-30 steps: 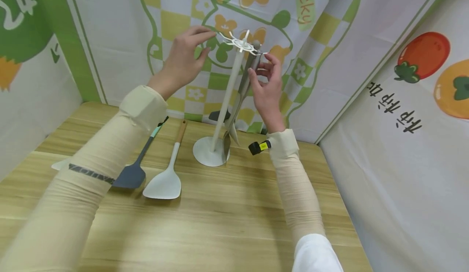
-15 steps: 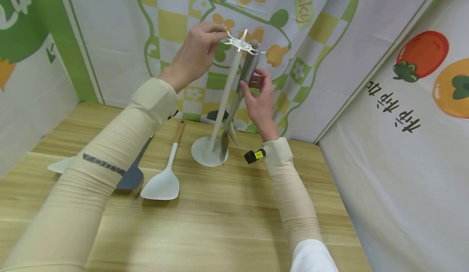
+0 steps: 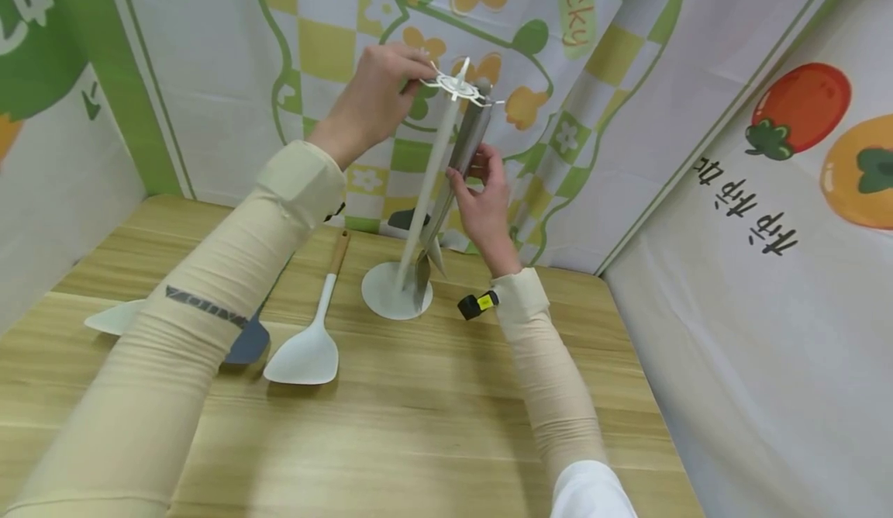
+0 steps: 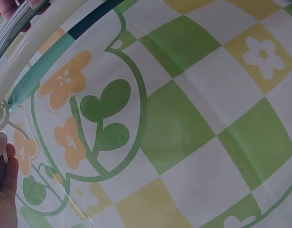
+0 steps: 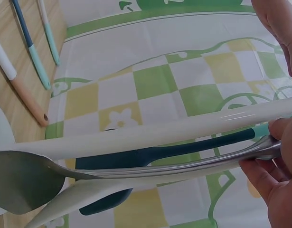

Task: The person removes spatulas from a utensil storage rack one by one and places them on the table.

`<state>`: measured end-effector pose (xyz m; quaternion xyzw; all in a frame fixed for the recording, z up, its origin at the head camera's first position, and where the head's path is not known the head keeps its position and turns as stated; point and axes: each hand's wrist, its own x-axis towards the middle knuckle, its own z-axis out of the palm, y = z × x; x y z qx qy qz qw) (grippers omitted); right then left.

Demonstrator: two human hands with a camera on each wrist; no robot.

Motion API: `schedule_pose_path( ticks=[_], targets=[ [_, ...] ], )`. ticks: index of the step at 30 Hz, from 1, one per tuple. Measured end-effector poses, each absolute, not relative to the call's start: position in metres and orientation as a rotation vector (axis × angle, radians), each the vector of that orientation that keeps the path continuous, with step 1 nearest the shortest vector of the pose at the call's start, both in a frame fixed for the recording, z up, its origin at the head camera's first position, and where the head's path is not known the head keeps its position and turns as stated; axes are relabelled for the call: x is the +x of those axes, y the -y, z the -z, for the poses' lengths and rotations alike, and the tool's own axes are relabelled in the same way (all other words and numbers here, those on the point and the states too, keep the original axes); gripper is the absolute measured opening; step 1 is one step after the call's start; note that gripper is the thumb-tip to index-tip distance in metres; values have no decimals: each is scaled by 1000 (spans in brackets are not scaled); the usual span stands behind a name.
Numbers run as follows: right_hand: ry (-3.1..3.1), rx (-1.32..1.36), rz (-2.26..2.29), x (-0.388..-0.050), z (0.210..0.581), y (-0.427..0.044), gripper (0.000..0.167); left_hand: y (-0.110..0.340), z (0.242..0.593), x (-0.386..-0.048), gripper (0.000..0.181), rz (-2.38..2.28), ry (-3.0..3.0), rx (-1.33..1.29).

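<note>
In the head view a white rack (image 3: 431, 184) stands upright. My left hand (image 3: 377, 95) pinches a hook of its top ring (image 3: 456, 86); the left wrist view shows those fingers (image 4: 10, 166) at the hook tip. My right hand (image 3: 488, 204) grips the handle of a hanging metal utensil (image 3: 469, 142), below the ring. Its rounded metal head (image 5: 27, 180) appears in the right wrist view, with the handle between thumb and fingers (image 5: 257, 178). Beside it are a white utensil (image 5: 84, 192) and a dark teal one (image 5: 117, 159) with a mint handle (image 4: 46, 61).
On the wooden table (image 3: 418, 425), left of the rack, lie a white turner (image 3: 307, 355) with a wooden handle, a blue-grey turner (image 3: 249, 343) partly behind my left sleeve and another white utensil (image 3: 115, 318). A patterned curtain (image 3: 328, 45) hangs behind the rack.
My left hand has moved right and taken hold of the hook. My right hand has slid down and slightly left, from near the ring to lower on the metal handle.
</note>
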<state>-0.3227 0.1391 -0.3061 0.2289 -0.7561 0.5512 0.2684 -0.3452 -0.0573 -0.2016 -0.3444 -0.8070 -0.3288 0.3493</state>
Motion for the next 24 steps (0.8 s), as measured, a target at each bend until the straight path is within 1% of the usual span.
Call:
schedule_pose_path(
  ticks=[3, 6, 14, 24],
  targets=[
    [2030, 625, -1482, -312, 300, -137, 42, 57, 201, -344, 22, 875, 2112, -864],
    [2018, 632, -1474, -309, 298, -137, 42, 55, 201, -342, 23, 909, 2122, -837],
    [1984, 656, -1500, -311, 296, -139, 43, 53, 203, -339, 27, 960, 2130, -792],
    [1904, 644, -1518, -311, 295, -142, 42, 52, 202, -334, 26, 935, 2173, -748]
  ],
)
